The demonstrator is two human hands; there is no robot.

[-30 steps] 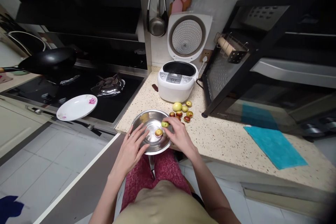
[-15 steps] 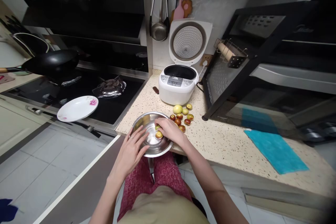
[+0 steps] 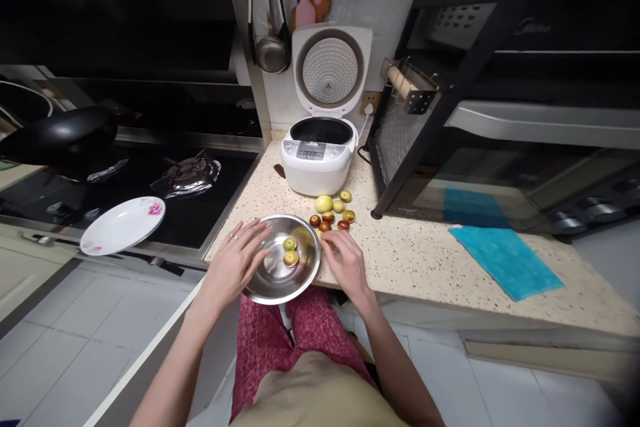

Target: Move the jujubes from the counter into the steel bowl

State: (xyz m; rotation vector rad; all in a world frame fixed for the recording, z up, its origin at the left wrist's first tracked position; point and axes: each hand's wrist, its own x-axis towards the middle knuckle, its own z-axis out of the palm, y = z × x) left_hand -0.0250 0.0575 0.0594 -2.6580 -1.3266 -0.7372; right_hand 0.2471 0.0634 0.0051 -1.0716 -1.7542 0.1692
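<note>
Lying over the left rim of the metal bowl [image 3: 270, 277], the left hand [image 3: 231, 263] has its fingers spread and loosely bent, with nothing grasped in them; a ring [image 3: 234, 237] is on one finger. The right hand [image 3: 349, 265] is just beside the right rim, outside the bowl, with the thumb and fingers curved toward each other. A bit of yellowish fruit [image 3: 319, 233] shows at these fingertips, but I cannot tell if they are gripping it or only near it.

Inside the bowl there are two fruits, a green fruit [image 3: 289, 243] and, closer to the person, a yellow-brown fruit [image 3: 291, 258]. The bowl stands at the front edge of the speckled counter [image 3: 410, 267]. Behind the right hand, a loose group of fruits is on the counter, among them a large pale-green fruit [image 3: 324, 204] and a dark red fruit [image 3: 315, 221]. Behind this group stands the white rice cooker [image 3: 317, 175] with its lid [image 3: 330, 70] raised. To the right lies a blue cloth [image 3: 507, 263].
</note>
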